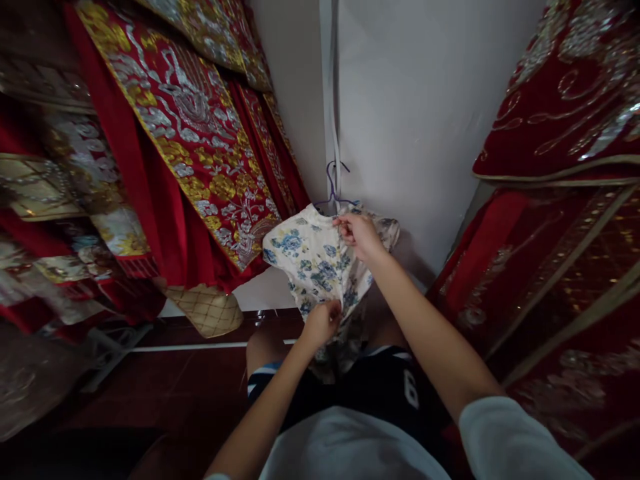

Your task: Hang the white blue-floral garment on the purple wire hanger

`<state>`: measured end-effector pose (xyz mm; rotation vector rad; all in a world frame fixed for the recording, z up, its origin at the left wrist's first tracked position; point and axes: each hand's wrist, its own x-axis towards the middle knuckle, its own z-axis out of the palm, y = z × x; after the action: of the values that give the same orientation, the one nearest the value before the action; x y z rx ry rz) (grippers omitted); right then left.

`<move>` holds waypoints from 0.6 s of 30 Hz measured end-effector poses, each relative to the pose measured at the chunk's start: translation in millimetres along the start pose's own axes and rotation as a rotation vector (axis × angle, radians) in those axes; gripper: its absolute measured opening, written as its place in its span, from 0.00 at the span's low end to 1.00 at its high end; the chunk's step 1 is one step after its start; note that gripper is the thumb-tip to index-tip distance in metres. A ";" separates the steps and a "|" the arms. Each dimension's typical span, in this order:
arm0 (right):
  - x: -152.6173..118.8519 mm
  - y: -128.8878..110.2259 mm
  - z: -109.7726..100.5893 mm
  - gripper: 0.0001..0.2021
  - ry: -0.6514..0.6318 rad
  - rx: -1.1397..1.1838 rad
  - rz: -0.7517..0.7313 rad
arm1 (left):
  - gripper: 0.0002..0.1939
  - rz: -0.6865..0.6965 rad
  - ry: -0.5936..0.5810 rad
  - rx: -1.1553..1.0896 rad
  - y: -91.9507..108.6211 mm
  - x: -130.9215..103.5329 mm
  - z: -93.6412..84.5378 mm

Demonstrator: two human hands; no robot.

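Note:
A white shirt with blue flowers (310, 253) hangs on a thin purple hanger (331, 190) in front of me. Near the collar, my right hand (357, 233) pinches the edge of the shirt's front opening between thumb and fingers. Lower down, my left hand (323, 323) is closed on the same front edge. Between the two hands the edge runs in a nearly straight line. Whether a button or other fastener sits under the fingertips is too small to tell. The shirt's lower part falls dark between my knees.
Red embroidered garments with gold and silver (195, 133) hang at the left, close to the shirt. More red beaded cloth (560, 100) hangs at the right. A pale wall (415, 100) stands behind, with a strip running down it (330, 80). A metal rack foot (115, 357) rests on the dark red floor.

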<state>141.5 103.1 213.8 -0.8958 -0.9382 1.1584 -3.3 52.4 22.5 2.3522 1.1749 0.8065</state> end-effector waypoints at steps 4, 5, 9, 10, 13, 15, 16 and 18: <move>-11.5 12.5 -7.5 0.08 0.044 -0.044 -0.082 | 0.10 0.099 0.251 -0.154 17.6 34.9 -42.4; -13.1 14.5 -9.3 0.09 0.047 -0.060 -0.110 | 0.14 0.142 0.358 -0.167 26.5 46.3 -57.0; -14.8 16.5 -11.6 0.09 0.020 -0.109 -0.216 | 0.15 0.337 0.499 -0.084 59.5 92.3 -111.9; -14.3 17.1 -11.2 0.09 0.015 -0.110 -0.235 | 0.12 0.378 0.485 -0.030 64.4 101.1 -120.9; -11.2 24.9 -8.9 0.09 0.013 -0.089 -0.280 | 0.08 0.448 0.472 0.120 71.6 114.3 -133.3; -9.5 37.2 -7.3 0.09 0.019 -0.081 -0.289 | 0.08 0.455 0.543 0.147 72.5 112.6 -134.9; -9.2 45.3 -6.7 0.09 0.027 -0.076 -0.268 | 0.08 0.444 0.606 0.131 71.8 109.6 -136.0; -10.5 63.9 -7.0 0.09 0.056 -0.051 -0.162 | 0.08 0.386 0.768 0.057 66.8 101.5 -141.4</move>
<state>125.4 103.2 150.7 -0.8722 -0.9799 0.9710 -6.0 108.8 200.2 2.4089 0.9903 1.9502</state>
